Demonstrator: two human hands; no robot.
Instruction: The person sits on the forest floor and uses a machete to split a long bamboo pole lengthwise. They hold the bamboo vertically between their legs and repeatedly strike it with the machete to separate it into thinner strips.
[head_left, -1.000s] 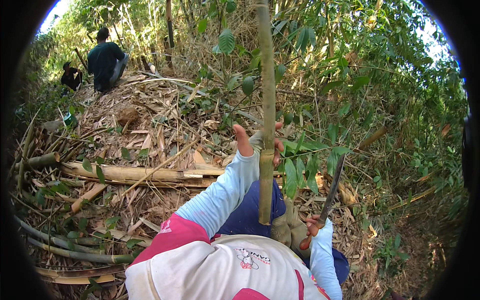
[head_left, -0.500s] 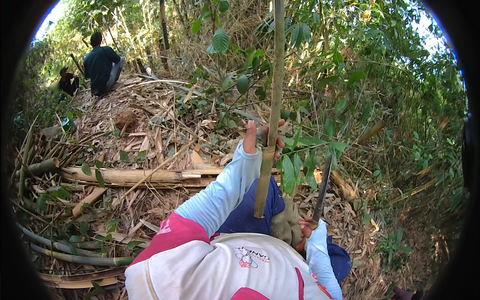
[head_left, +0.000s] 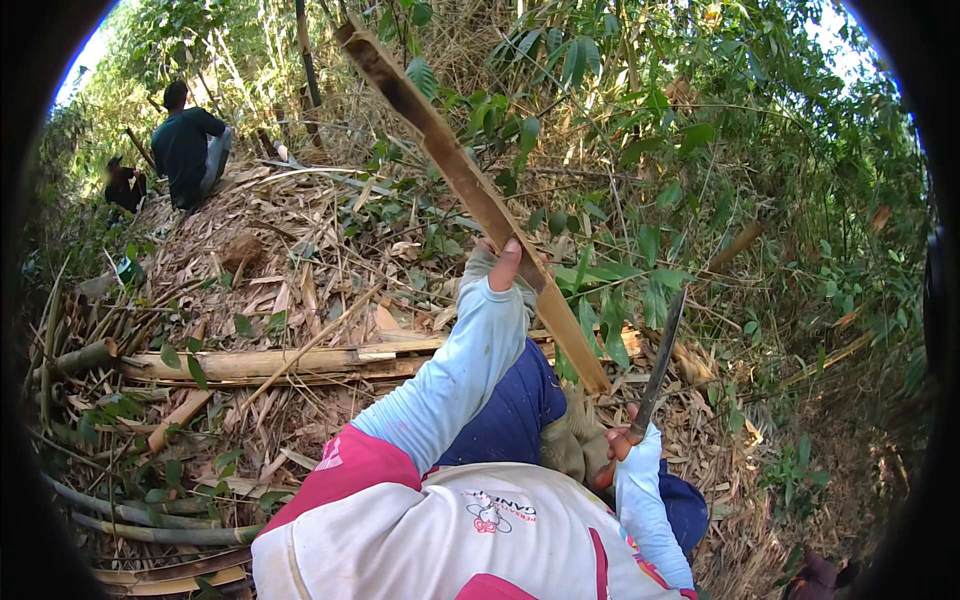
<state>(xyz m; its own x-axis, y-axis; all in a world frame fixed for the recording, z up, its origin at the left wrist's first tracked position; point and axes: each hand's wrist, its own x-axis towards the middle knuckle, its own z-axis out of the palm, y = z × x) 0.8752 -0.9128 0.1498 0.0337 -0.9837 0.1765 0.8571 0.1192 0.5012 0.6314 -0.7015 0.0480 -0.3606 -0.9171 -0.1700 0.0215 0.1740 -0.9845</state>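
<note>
A long split bamboo strip (head_left: 440, 140) slants across the middle, its upper end toward the far left and its lower end near my knees. My left hand (head_left: 505, 268) is closed round it below its middle, thumb on the pale inner face. Down at the right, my right hand (head_left: 622, 445) grips the handle of a machete (head_left: 660, 360). The dark blade points up and slightly right, apart from the strip's lower end.
Split bamboo lengths (head_left: 250, 362) lie across the ground ahead of me. Green bamboo poles (head_left: 150, 525) are at the lower left. A leafy sapling (head_left: 610, 285) stands close beyond my hands. A person in a dark shirt (head_left: 188, 150) squats at the far left, another person (head_left: 122, 185) beyond.
My left hand has turned the bamboo strip from nearly upright to slanting up-left, showing its inner face. The machete has tilted slightly further right and risen a little.
</note>
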